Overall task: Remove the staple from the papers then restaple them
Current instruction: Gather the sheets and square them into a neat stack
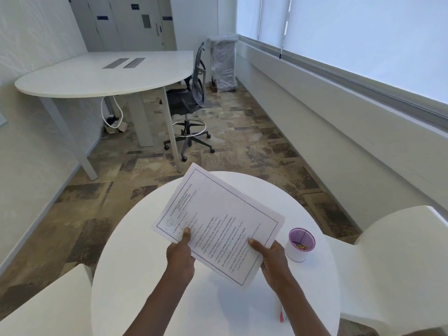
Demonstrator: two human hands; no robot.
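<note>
I hold a set of printed white papers (218, 221) above a round white table (150, 275), turned diagonally with the text sideways. My left hand (180, 253) pinches the near left corner, thumb on top. The near right edge is gripped by my right hand (271, 258), thumb also on the page. No staple can be made out at this size. A pink and white object (282, 315), possibly a stapler, lies on the table partly hidden behind my right forearm.
A small white cup with a purple inside (300, 244) holds small brass bits at the table's right. White seats flank the table at the left (48, 304) and right (400, 258). A white desk (101, 76) and office chair (191, 105) stand beyond.
</note>
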